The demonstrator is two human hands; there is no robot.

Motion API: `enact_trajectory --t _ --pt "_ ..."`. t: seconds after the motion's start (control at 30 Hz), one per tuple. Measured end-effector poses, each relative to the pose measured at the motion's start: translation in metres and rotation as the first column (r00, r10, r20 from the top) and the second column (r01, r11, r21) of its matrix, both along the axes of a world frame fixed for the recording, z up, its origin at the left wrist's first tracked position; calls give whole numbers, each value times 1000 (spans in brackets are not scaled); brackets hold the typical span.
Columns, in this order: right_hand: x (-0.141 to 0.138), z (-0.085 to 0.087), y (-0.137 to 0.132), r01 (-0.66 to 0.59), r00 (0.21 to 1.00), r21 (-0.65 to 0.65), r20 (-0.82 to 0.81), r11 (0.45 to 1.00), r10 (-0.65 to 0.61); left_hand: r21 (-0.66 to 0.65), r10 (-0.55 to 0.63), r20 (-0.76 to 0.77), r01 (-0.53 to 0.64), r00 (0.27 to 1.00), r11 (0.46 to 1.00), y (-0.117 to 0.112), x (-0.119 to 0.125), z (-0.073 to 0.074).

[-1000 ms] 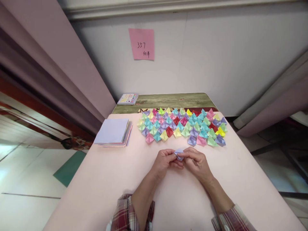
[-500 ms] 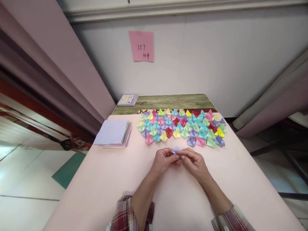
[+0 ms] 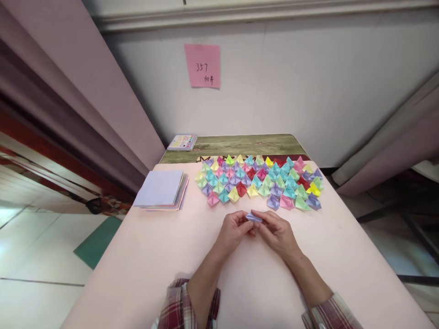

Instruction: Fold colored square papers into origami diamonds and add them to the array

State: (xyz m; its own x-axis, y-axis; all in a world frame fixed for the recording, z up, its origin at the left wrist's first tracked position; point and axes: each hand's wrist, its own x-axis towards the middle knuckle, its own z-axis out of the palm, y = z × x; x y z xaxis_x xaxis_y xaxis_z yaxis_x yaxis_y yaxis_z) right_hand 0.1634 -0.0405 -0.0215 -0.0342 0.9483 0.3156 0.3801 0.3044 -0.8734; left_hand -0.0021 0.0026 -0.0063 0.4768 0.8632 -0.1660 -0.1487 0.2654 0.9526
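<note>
A small pale-violet folded paper point(image 3: 254, 218) is held between both hands just above the table, in front of the rows of folded pieces. My left hand point(image 3: 235, 230) pinches its left side, thumb toward me. On its right side, my right hand point(image 3: 277, 229) grips it between thumb and fingers. Part of the paper is covered by my fingertips. Beyond the hands, many small folded paper boats point(image 3: 241, 189) in pink, blue, green, yellow, red and violet stand in close rows.
A stack of square paper sheets point(image 3: 160, 187), pale violet on top, lies at the left of the pale pink table point(image 3: 137, 274). A printed packet point(image 3: 182, 142) sits at the far left corner. A pink note point(image 3: 203, 66) hangs on the wall behind.
The folded paper has tilted between my fingers and now shows a wider, flatter face. My right fingers have shifted slightly along it. The stack and the rows are unchanged.
</note>
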Motion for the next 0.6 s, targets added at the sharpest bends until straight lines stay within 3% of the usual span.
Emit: enact_trajectory --t 0.17,0.37,0.6 --pt "1 4 0 -11 999 -4 37 1000 11 1 30 9 -30 1000 1000 -2 3 -1" --pt "1 6 4 11 1000 -31 -25 999 -11 -91 148 72 -141 986 986 -6 10 -3" --pt "-2 1 4 41 991 -88 -121 995 -52 -27 139 67 -137 988 990 -7 11 -3"
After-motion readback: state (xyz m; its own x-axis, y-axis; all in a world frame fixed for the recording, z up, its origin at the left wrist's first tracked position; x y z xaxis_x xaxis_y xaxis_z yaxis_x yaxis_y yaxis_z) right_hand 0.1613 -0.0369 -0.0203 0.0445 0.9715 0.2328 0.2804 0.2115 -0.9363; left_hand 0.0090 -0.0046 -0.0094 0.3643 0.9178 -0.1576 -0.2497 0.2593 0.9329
